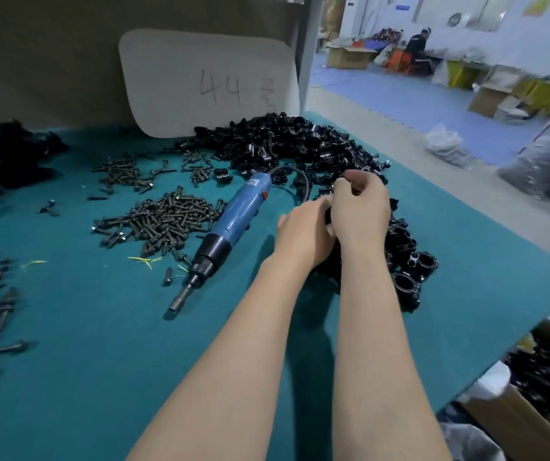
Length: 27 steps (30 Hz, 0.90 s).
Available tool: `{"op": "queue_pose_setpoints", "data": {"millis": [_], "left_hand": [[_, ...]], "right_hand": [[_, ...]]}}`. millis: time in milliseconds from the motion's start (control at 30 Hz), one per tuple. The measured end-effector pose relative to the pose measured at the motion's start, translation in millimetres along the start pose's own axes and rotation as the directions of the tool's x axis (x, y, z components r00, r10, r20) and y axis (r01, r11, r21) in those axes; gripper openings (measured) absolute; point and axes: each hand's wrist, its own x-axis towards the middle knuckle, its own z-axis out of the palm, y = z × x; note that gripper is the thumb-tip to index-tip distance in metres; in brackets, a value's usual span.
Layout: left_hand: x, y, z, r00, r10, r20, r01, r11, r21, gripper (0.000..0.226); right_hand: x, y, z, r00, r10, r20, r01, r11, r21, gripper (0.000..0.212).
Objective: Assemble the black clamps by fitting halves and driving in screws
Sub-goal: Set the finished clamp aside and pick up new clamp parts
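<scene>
Head view is showing the left hand [303,234] and right hand [361,211] meeting over the clamp pile [300,141], fingers curling around mostly hidden clamp halves [327,215]. The screwdriver [233,221] is lying just left of the left hand, bit pointing toward the person, with the screws [164,217] beyond it.

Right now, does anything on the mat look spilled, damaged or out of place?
Nothing looks damaged. Yellow scraps lie at the near edge of the screw pile, left of the screwdriver, and stray screws sit apart on the mat.
</scene>
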Motion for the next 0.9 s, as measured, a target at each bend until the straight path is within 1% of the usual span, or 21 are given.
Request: {"op": "queue_pose_setpoints", "data": {"millis": [33, 67, 100, 133, 167, 200, 267, 333, 367, 433, 467, 567, 600, 667, 733, 800, 833, 867, 900], "left_hand": [[1, -2, 2, 1.000, 0.021, -0.005, -0.022, 0.999, -0.044, 0.019], [0, -4, 2, 0.999, 0.030, -0.019, -0.033, 0.984, -0.176, 0.024], [-1, -7, -1, 0.999, 0.009, -0.047, -0.025, 0.935, -0.354, 0.031], [-4, -11, -7, 0.995, -0.040, -0.094, -0.013, 0.864, -0.504, 0.035], [-7, -16, -14, 0.982, -0.117, -0.146, 0.002, 0.786, -0.619, 0.036], [-10, -23, -24, 0.959, -0.204, -0.197, 0.012, 0.722, -0.692, 0.035], [-17, -41, -46, 0.881, -0.368, -0.298, 0.009, 0.642, -0.766, 0.027], [-30, -66, -73, 0.768, -0.534, -0.355, -0.025, 0.529, -0.848, 0.022], [-39, -81, -88, 0.698, -0.613, -0.370, -0.052, 0.472, -0.880, 0.022], [-59, -113, -115, 0.533, -0.752, -0.388, -0.124, 0.385, -0.915, 0.018], [-70, -130, -128, 0.450, -0.800, -0.397, -0.159, 0.365, -0.917, 0.016], [-106, -178, -166, 0.213, -0.885, -0.415, -0.233, 0.367, -0.901, 0.015], [-118, -192, -177, 0.143, -0.896, -0.419, -0.248, 0.378, -0.892, 0.015], [-139, -216, -194, 0.027, -0.906, -0.422, -0.281, 0.398, -0.873, 0.015], [-154, -231, -208, -0.060, -0.905, -0.421, -0.302, 0.418, -0.857, 0.017], [-163, -241, -217, -0.111, -0.899, -0.424, -0.311, 0.437, -0.844, 0.024], [-165, -245, -220, -0.122, -0.897, -0.426, -0.318, 0.441, -0.839, 0.027], [-167, -248, -221, -0.123, -0.895, -0.428, -0.325, 0.444, -0.835, 0.028], [-167, -250, -222, -0.117, -0.895, -0.430, -0.327, 0.444, -0.834, 0.027]], "right_hand": [[-1, -1, 1, 1.000, 0.004, -0.003, -0.004, 1.000, 0.008, 0.027], [-3, -2, 3, 1.000, 0.001, -0.015, 0.000, 1.000, 0.021, 0.027], [-5, -4, 6, 1.000, -0.012, -0.028, 0.013, 0.999, 0.036, 0.027], [-8, -7, 10, 0.999, -0.035, -0.039, 0.037, 0.998, 0.053, 0.026], [-12, -12, 15, 0.997, -0.064, -0.044, 0.067, 0.995, 0.069, 0.025], [-17, -17, 22, 0.995, -0.094, -0.040, 0.098, 0.992, 0.086, 0.023], [-30, -28, 43, 0.989, -0.150, 0.007, 0.147, 0.978, 0.148, 0.020], [-47, -41, 72, 0.973, -0.195, 0.122, 0.165, 0.962, 0.218, 0.017], [-58, -48, 89, 0.954, -0.220, 0.201, 0.172, 0.957, 0.232, 0.015], [-83, -61, 126, 0.888, -0.277, 0.366, 0.197, 0.951, 0.240, 0.015], [-97, -67, 145, 0.844, -0.301, 0.444, 0.212, 0.948, 0.239, 0.016], [-141, -83, 199, 0.691, -0.357, 0.628, 0.278, 0.934, 0.224, 0.020], [-154, -87, 215, 0.636, -0.371, 0.677, 0.316, 0.925, 0.209, 0.022], [-180, -94, 242, 0.522, -0.381, 0.764, 0.403, 0.899, 0.173, 0.028], [-200, -99, 268, 0.399, -0.370, 0.839, 0.501, 0.854, 0.138, 0.040], [-216, -104, 289, 0.295, -0.292, 0.910, 0.620, 0.783, 0.050, 0.053], [-221, -106, 297, 0.264, -0.246, 0.933, 0.666, 0.745, 0.008, 0.057], [-226, -106, 304, 0.257, -0.222, 0.941, 0.688, 0.725, -0.016, 0.057], [-228, -106, 308, 0.275, -0.224, 0.935, 0.688, 0.726, -0.028, 0.053]]}}
